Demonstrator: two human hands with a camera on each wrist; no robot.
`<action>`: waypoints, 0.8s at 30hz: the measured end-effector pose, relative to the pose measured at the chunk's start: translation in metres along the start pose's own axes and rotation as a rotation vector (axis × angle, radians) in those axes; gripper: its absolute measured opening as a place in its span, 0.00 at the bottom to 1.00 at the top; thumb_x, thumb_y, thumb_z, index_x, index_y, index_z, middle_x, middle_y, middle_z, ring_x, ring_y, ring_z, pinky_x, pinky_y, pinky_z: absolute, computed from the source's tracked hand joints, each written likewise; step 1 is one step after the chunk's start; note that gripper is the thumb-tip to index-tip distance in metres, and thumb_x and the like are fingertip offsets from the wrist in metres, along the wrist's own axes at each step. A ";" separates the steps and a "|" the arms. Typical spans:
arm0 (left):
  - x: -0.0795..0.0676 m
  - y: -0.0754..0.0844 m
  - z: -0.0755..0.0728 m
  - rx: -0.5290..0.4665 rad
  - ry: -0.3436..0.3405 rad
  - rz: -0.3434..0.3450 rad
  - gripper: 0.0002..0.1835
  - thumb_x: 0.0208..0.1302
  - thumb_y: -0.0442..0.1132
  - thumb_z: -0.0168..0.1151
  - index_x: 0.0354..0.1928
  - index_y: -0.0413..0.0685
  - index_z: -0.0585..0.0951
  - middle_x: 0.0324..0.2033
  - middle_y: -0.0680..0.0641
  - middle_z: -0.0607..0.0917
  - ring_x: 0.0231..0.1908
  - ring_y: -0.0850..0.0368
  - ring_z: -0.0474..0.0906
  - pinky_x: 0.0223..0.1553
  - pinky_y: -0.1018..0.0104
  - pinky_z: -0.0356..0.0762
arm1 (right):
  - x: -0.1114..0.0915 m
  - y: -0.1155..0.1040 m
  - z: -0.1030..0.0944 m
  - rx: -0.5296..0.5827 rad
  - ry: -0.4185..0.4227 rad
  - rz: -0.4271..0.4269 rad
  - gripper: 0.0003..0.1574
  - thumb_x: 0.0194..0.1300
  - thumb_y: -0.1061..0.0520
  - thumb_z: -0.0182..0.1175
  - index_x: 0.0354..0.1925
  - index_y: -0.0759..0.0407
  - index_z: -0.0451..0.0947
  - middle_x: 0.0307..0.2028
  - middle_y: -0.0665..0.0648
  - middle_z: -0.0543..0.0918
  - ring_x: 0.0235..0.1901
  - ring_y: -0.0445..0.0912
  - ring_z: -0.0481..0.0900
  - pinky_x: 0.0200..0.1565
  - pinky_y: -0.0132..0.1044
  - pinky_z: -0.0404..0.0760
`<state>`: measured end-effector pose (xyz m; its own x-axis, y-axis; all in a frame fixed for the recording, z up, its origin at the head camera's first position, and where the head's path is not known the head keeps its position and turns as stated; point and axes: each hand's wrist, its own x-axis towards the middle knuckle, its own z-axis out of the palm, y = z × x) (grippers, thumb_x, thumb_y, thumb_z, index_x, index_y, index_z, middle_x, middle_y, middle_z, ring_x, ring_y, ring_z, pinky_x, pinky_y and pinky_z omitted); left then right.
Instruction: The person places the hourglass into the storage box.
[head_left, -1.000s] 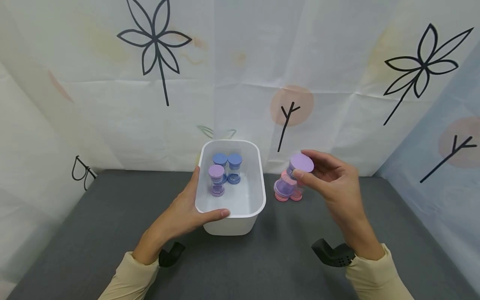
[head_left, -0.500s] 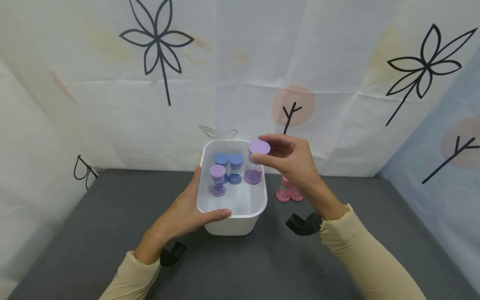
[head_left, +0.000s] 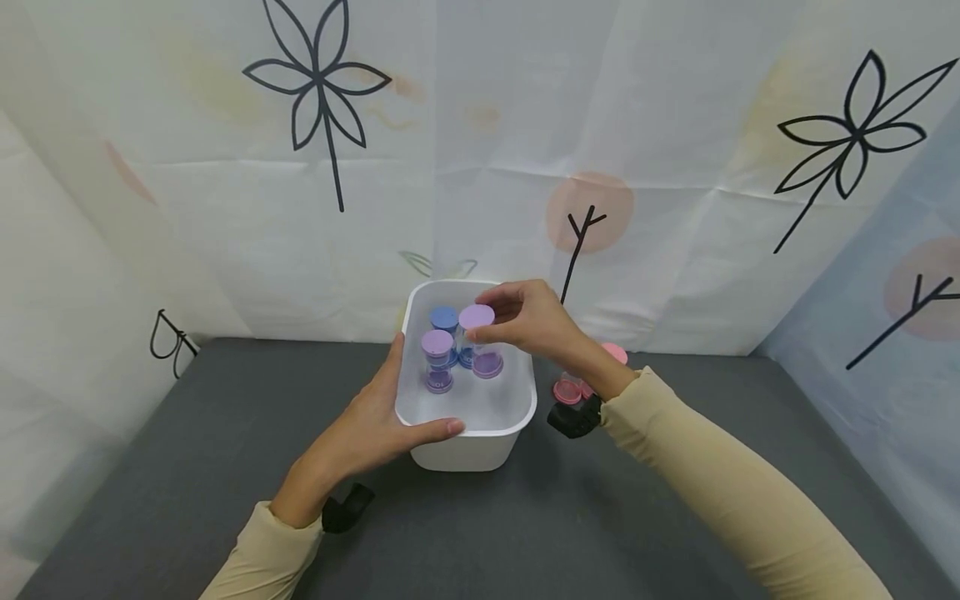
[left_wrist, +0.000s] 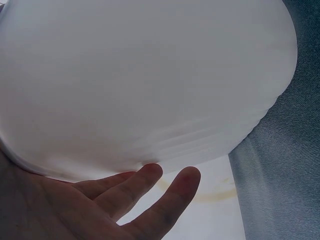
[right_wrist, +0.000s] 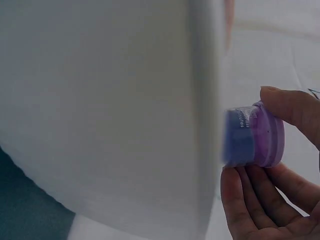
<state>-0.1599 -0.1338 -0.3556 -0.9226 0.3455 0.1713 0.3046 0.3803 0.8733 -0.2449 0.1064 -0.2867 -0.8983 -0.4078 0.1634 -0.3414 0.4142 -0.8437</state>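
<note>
My right hand [head_left: 532,321] pinches a purple-capped sand timer [head_left: 477,317] by its top cap, thumb in front and fingers behind. It holds the timer upright inside the white plastic bin [head_left: 517,408]. The right wrist view shows the timer's purple cap [right_wrist: 267,135] between thumb and fingers, its lower part hidden by the bin wall. My left hand [head_left: 367,421] grips the bin's near left corner, thumb over the front rim and fingers along the outer wall. Inside stand another purple sand timer [head_left: 438,346] and a blue one [head_left: 444,317]; a second blue timer is mostly hidden behind the held one.
Pink sand timers [head_left: 567,392] stand on the dark grey table [head_left: 487,533] right of the bin, partly hidden by my right forearm. A white printed cloth [head_left: 480,167] hangs close behind the bin.
My right hand has lifted the purple sand timer away from the pink ones, carried it left over the bin rim and lowered it inside. My left hand keeps its grip on the bin.
</note>
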 end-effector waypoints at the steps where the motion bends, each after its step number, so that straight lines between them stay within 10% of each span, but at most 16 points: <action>1: 0.000 0.000 0.000 0.003 0.000 -0.001 0.70 0.49 0.60 0.80 0.78 0.82 0.33 0.70 0.52 0.68 0.58 0.52 0.76 0.56 0.41 0.74 | 0.002 0.002 0.001 -0.022 -0.005 0.007 0.27 0.53 0.56 0.80 0.50 0.62 0.85 0.41 0.56 0.88 0.41 0.48 0.86 0.48 0.40 0.83; 24: -0.002 0.000 0.000 0.079 0.010 -0.049 0.70 0.49 0.65 0.77 0.79 0.75 0.33 0.72 0.49 0.65 0.60 0.48 0.74 0.55 0.42 0.74 | 0.026 0.023 0.008 -0.374 -0.164 -0.028 0.27 0.51 0.53 0.80 0.48 0.64 0.86 0.40 0.54 0.88 0.41 0.45 0.85 0.46 0.37 0.82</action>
<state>-0.1581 -0.1350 -0.3563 -0.9392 0.3164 0.1338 0.2760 0.4631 0.8422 -0.2740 0.0982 -0.3058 -0.8414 -0.5353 0.0743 -0.4695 0.6559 -0.5910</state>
